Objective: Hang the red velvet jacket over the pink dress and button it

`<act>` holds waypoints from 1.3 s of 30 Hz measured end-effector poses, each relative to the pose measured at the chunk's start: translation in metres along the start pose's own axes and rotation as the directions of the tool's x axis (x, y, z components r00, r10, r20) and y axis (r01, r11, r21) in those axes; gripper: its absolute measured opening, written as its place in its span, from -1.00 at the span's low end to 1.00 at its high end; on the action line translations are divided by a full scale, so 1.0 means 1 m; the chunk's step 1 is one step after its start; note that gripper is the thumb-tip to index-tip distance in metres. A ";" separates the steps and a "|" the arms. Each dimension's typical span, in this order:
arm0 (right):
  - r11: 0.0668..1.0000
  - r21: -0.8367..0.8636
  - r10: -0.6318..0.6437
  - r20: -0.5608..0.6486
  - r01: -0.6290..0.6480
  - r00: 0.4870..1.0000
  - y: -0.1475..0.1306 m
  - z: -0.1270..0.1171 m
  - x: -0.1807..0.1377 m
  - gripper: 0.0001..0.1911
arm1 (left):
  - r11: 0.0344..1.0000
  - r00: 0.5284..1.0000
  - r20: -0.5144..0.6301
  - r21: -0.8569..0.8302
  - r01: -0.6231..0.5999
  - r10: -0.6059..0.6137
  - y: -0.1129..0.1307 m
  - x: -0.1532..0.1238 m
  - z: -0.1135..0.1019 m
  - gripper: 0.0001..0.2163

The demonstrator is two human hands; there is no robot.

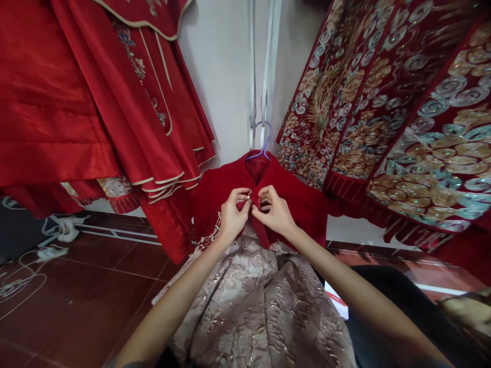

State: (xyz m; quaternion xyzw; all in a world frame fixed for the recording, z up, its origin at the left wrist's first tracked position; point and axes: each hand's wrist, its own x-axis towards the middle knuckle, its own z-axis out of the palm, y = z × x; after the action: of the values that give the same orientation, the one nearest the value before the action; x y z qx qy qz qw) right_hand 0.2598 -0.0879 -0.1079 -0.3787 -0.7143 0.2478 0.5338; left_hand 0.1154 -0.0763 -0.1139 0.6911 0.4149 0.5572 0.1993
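Observation:
A short red jacket (299, 197) hangs from a purple hanger (264, 148) straight in front of me, over a shiny champagne brocade skirt (249, 286). My left hand (235, 214) pinches the jacket's left front edge, where small pearl-like beads show at the fingertips. From the other side, my right hand (274, 209) pinches the opposite front edge, its fingertips close to the left ones. The exact bit of fastening between the fingers is too small to make out. Strings of pearl beads (210, 237) dangle at the jacket's left sleeve.
Red satin garments (126, 102) with pale piping hang at the left. Heavily sequined dark red garments (383, 117) hang at the right. White straps (252, 66) run down the wall. White cables (23, 281) lie on the tiled floor (92, 301).

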 end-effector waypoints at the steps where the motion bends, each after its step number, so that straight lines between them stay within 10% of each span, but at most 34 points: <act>1: 1.000 0.026 0.000 0.016 -0.001 1.000 -0.001 0.000 0.000 -0.68 | 0.999 0.999 -0.031 -0.031 0.018 -0.019 0.000 0.000 0.001 -0.77; 20: 0.999 0.045 0.002 -0.067 0.001 0.998 0.017 -0.005 -0.002 -0.75 | 0.998 0.974 0.217 0.043 0.053 -0.062 0.005 0.002 -0.010 -0.86; 39: 0.990 0.136 0.035 0.051 -0.042 0.998 0.027 -0.029 0.008 -0.63 | 0.849 0.852 0.496 0.365 -0.381 0.169 0.018 0.028 -0.016 -0.89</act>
State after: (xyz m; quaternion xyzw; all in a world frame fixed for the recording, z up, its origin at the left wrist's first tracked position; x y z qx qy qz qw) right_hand 0.2933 -0.0667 -0.1147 -0.3488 -0.7010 0.3157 0.5360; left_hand 0.1078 -0.0673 -0.0794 0.8804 0.3691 0.2954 0.0388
